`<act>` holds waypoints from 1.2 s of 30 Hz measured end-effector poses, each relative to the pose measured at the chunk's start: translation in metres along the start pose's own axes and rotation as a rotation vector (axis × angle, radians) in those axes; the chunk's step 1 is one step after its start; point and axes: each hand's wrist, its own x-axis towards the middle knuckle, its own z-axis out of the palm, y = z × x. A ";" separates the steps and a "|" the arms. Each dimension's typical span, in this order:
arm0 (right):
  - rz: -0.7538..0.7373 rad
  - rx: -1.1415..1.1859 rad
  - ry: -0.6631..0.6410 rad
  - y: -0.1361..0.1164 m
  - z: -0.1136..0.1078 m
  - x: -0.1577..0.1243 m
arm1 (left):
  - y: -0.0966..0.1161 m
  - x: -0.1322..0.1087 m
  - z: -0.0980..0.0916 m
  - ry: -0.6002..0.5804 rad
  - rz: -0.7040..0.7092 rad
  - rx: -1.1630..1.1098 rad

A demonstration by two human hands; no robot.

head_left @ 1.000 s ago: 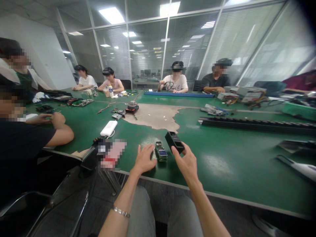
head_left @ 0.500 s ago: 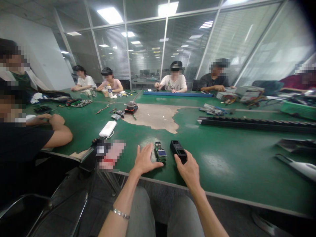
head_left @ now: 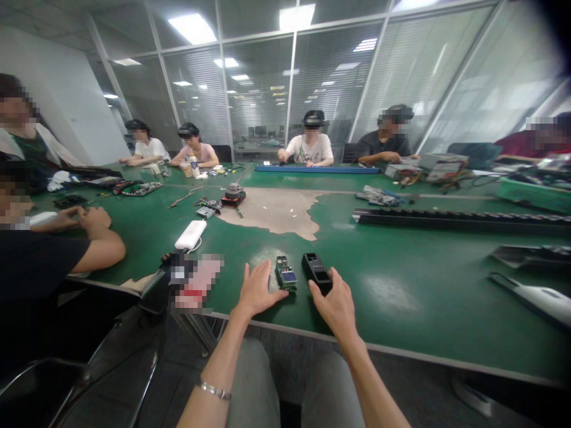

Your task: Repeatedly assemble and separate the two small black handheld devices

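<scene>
A small green circuit board stack (head_left: pixel 285 274) with a little rectangular screen lies on the green table near its front edge. Just left of it is my left hand (head_left: pixel 257 290), open, its fingers spread and the thumb reaching to the board's near end. To the board's right lies a black plastic housing (head_left: pixel 316 267) with cut-out openings in its upper face. My right hand (head_left: pixel 335 302) has thumb and fingers around the housing's near end. The far fingers of that hand are partly hidden. A narrow strip of table separates the board from the housing.
A white power bank (head_left: pixel 191 235) with a cable lies left, beyond a blurred pink item (head_left: pixel 203 279). A long black metal rail (head_left: pixel 446 221) stretches across the right. A white-handled tool (head_left: pixel 530 297) lies far right. Co-workers sit around the table (head_left: pixel 401 333).
The whole scene sits slightly further left in view as the camera turned a little right. Both hands, the board and the housing keep nearly the same places relative to one another.
</scene>
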 end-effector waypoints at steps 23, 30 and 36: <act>0.042 0.206 -0.034 -0.064 -0.030 0.003 | -0.003 0.000 0.003 0.017 -0.006 0.007; 0.005 0.083 -0.077 -0.096 -0.023 0.000 | 0.000 -0.003 -0.005 -0.011 -0.002 -0.085; 0.002 -0.057 -0.080 -0.112 -0.017 -0.005 | -0.003 -0.001 -0.004 0.018 -0.064 -0.155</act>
